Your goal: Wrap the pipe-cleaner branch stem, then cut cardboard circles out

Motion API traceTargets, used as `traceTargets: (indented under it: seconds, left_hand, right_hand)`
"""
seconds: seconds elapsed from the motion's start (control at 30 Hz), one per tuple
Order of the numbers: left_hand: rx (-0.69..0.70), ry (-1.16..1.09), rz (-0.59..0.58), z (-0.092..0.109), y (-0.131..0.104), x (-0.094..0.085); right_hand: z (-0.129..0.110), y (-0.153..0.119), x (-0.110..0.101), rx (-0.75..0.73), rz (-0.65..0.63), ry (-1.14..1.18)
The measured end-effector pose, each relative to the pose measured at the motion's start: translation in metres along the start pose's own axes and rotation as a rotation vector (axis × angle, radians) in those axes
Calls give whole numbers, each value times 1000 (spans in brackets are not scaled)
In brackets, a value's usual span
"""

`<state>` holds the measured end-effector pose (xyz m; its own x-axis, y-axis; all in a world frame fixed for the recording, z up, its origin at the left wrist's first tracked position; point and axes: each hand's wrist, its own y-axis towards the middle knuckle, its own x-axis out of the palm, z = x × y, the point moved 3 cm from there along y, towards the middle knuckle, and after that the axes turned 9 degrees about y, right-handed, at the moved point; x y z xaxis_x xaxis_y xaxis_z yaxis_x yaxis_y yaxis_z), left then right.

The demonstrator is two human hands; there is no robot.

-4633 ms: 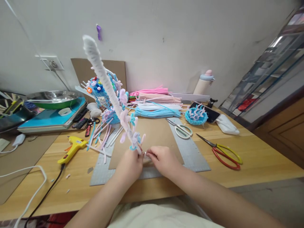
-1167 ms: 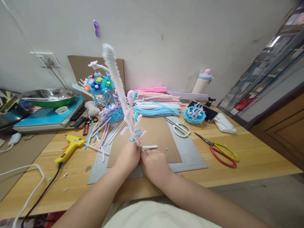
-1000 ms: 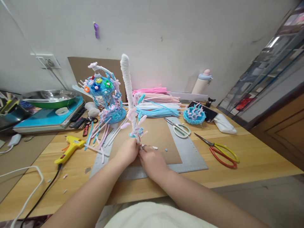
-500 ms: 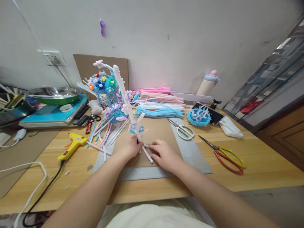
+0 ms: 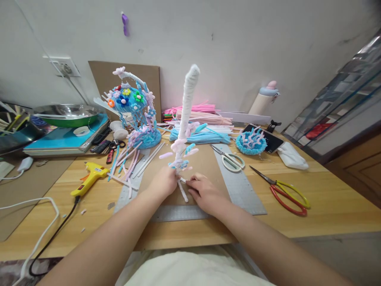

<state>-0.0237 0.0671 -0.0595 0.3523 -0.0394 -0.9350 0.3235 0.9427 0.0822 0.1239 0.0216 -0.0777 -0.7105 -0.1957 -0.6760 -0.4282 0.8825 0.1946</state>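
Note:
A white wrapped stem (image 5: 188,99) stands nearly upright over the cardboard sheet (image 5: 208,159), with pink and blue pipe-cleaner flowers and leaves along its lower half. My left hand (image 5: 166,183) is closed around the stem just below the flowers. Below that grip the stem splits into short white legs (image 5: 182,191). My right hand (image 5: 204,190) pinches the end of one leg between thumb and fingers. To the left behind stands a finished-looking pipe-cleaner piece (image 5: 125,99), with a blue flowered dome hanging from an arched stem on a blue base.
Scissors with white handles (image 5: 233,162) and scissors with red and yellow handles (image 5: 288,196) lie at right. A blue fringed disc (image 5: 251,143) sits beside a phone (image 5: 272,142). Pipe-cleaner bundles (image 5: 199,135) lie behind. At left are a yellow glue gun (image 5: 92,176) and a metal bowl (image 5: 68,115).
The stem's top has swung right, from leaning left to nearly upright, and turned, so its flowers face differently. Both hands keep their hold in about the same place.

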Motion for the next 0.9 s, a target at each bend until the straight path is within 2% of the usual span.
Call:
traceTargets:
  seconds: [0.2,0.5,0.7,0.9]
  left_hand:
    - [-27,24,-38,-3,0,1]
    - [-20,56,-106,-3,2,-2]
    - [-49,117,-136,-6,0,2]
    - [-48,159,-141,-13,1,9]
  right_hand:
    - [6,15,-1,55,-7,10]
    - [21,35,-9,-44,-44,-57]
    - [7,17,-8,77,117,-179]
    - [-11,2,3,141,92,-230]
